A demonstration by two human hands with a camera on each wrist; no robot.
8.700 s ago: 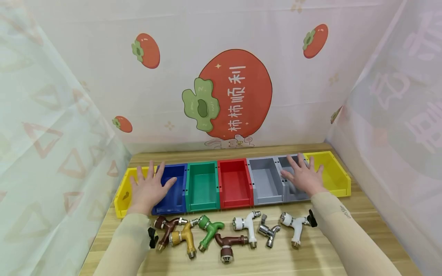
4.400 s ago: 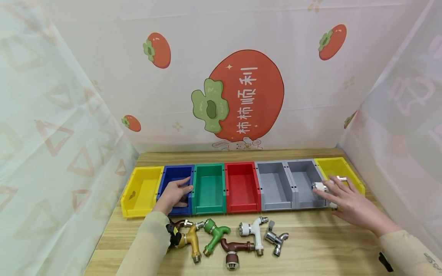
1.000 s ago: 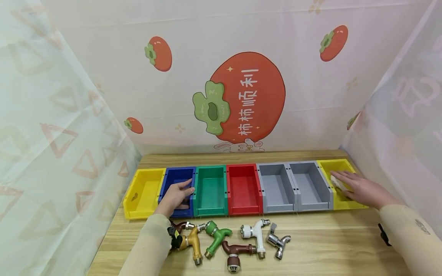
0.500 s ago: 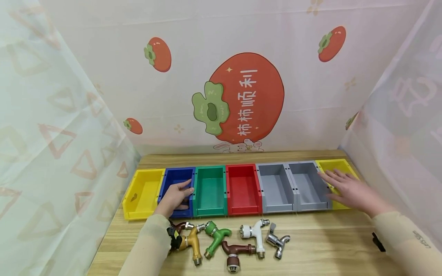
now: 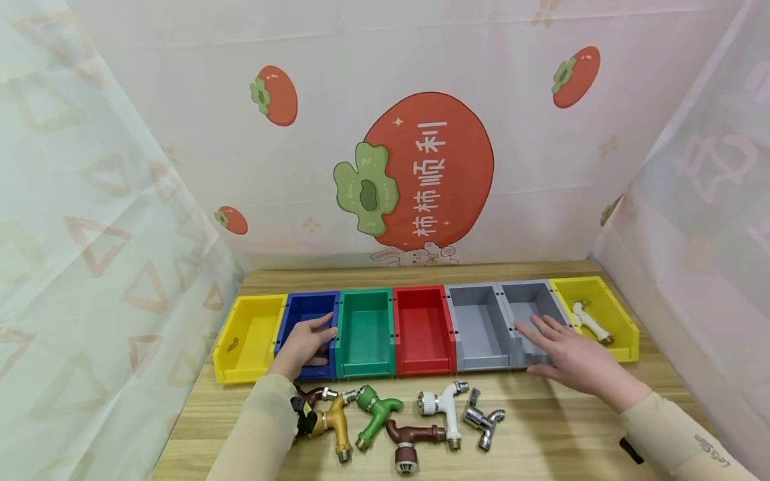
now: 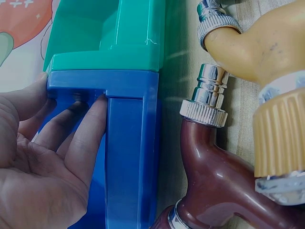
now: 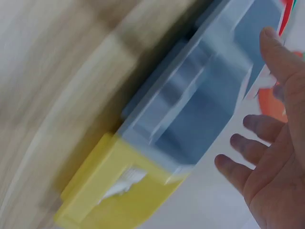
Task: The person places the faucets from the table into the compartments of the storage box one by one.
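Observation:
My left hand (image 5: 305, 344) grips the side wall of the blue bin (image 5: 291, 334), thumb at the rim and fingers inside; the left wrist view shows the blue bin (image 6: 131, 157) up close. My right hand (image 5: 571, 354) hovers with spread fingers over the front of the right grey bin (image 5: 526, 304), holding nothing. In the right yellow bin (image 5: 628, 344) lies a white faucet (image 5: 589, 322). On the table are a white faucet (image 5: 446, 407), a chrome faucet (image 5: 483, 419), a green faucet (image 5: 379, 414), a brown faucet (image 5: 412, 434) and a gold faucet (image 5: 339, 427).
A second brown faucet (image 6: 214, 167) lies partly hidden under the left wrist in the head view. The bins stand in one row, including a left yellow bin (image 5: 252, 337), a green bin (image 5: 365, 367), a red bin (image 5: 424, 366) and another grey bin (image 5: 484, 361). Printed cloth surrounds the table.
My right hand took the right-hand white faucet from the table, released it in the right yellow bin, then moved back leftward over the grey bin. My left hand has stayed at the blue bin recently.

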